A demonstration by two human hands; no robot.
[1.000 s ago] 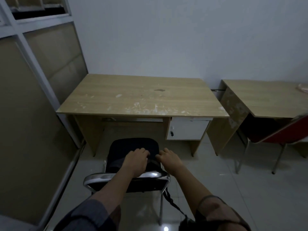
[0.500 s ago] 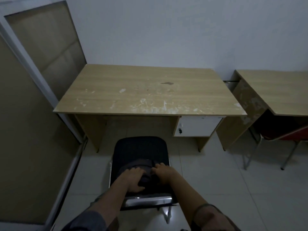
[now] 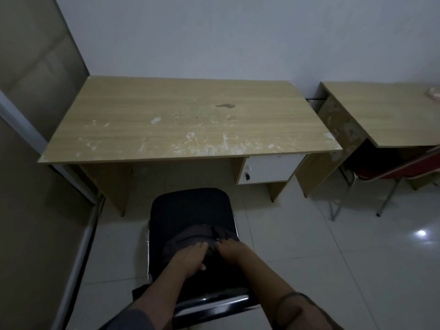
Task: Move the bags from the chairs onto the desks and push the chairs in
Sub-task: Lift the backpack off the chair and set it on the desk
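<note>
On the chair (image 3: 190, 210), both hands (left (image 3: 190, 257), right (image 3: 232, 250)) clutch the bag (image 3: 190, 236); lift it clear, strap included, before swinging to the desk (image 3: 190, 120).

The bag (image 3: 190, 241) is partly covered by both hands, and the fingers' (image 3: 202, 246) grip cannot be made out. The second tabletop (image 3: 385, 115) and the red chair (image 3: 392, 170) are cut off by the right edge; a pale object (image 3: 433, 94) there cannot be identified.
</note>
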